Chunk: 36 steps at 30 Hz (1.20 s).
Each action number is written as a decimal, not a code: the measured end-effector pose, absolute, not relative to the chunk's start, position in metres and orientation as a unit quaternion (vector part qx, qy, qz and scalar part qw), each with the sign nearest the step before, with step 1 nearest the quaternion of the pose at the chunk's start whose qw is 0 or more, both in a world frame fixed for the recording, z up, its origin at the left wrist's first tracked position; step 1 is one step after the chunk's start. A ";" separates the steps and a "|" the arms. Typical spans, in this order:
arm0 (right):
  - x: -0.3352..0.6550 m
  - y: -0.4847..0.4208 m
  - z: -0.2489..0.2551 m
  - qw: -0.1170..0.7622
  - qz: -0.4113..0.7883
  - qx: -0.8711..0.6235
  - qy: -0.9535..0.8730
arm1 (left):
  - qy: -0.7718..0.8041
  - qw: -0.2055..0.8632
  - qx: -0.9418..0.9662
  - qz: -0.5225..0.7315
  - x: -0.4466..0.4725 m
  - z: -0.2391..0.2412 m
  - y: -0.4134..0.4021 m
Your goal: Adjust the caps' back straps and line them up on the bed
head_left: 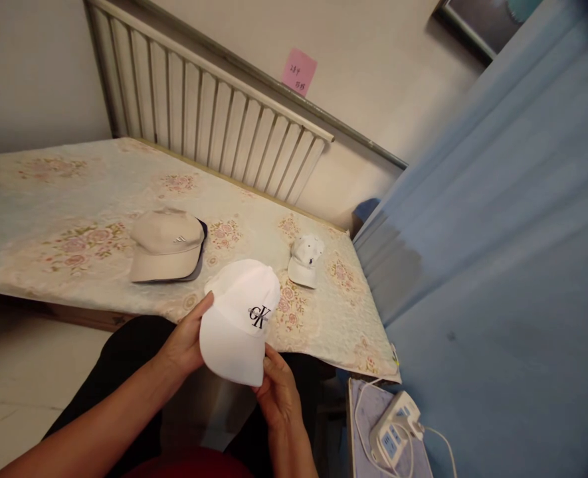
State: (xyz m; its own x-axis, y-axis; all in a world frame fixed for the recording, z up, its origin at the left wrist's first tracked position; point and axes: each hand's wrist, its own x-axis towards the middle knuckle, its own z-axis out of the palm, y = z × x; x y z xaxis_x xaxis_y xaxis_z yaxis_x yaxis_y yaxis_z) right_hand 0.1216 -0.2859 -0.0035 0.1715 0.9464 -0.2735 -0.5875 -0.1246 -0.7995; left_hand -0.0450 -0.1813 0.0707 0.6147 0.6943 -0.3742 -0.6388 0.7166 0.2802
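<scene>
A white cap [238, 318] with a black logo on its front is held up over the near edge of the bed. My left hand [187, 342] grips its left side, thumb on top. My right hand [276, 388] holds the brim from below at the right. On the floral bedsheet [49, 199] behind lie a beige cap [167, 244], stacked on a dark one, and a small white cap [305, 260] farther right.
A white radiator [214, 113] runs along the wall behind the bed, with a pink note [298, 71] above it. A blue curtain [497, 265] hangs at the right. A white power strip [393, 431] with a cable lies on a stand at the lower right.
</scene>
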 end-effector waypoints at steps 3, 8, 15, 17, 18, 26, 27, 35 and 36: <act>0.122 -0.286 -0.005 0.628 0.612 -0.430 -0.214 | 0.230 0.902 0.055 0.362 -0.045 0.070 -0.181; 0.121 -0.288 -0.002 0.627 0.604 -0.432 -0.236 | 0.213 0.907 0.054 0.360 -0.045 0.067 -0.181; 0.117 -0.289 0.002 0.630 0.604 -0.421 -0.245 | 0.221 0.906 0.080 0.353 -0.047 0.063 -0.177; 0.118 -0.287 0.004 0.647 0.605 -0.406 -0.224 | 0.233 0.902 0.090 0.352 -0.048 0.060 -0.176; 0.119 -0.286 0.004 0.655 0.604 -0.400 -0.214 | 0.236 0.900 0.100 0.352 -0.048 0.059 -0.176; 0.132 -0.278 0.002 0.681 0.597 -0.374 -0.200 | 0.293 0.870 0.171 0.358 -0.048 0.053 -0.182; 0.134 -0.276 0.001 0.682 0.592 -0.377 -0.207 | 0.295 0.868 0.182 0.356 -0.050 0.052 -0.184; 0.145 -0.252 -0.001 0.699 0.563 -0.386 -0.215 | 0.289 0.863 0.273 0.312 -0.056 0.020 -0.192; 0.146 -0.248 -0.003 0.699 0.564 -0.385 -0.215 | 0.302 0.862 0.266 0.309 -0.055 0.015 -0.191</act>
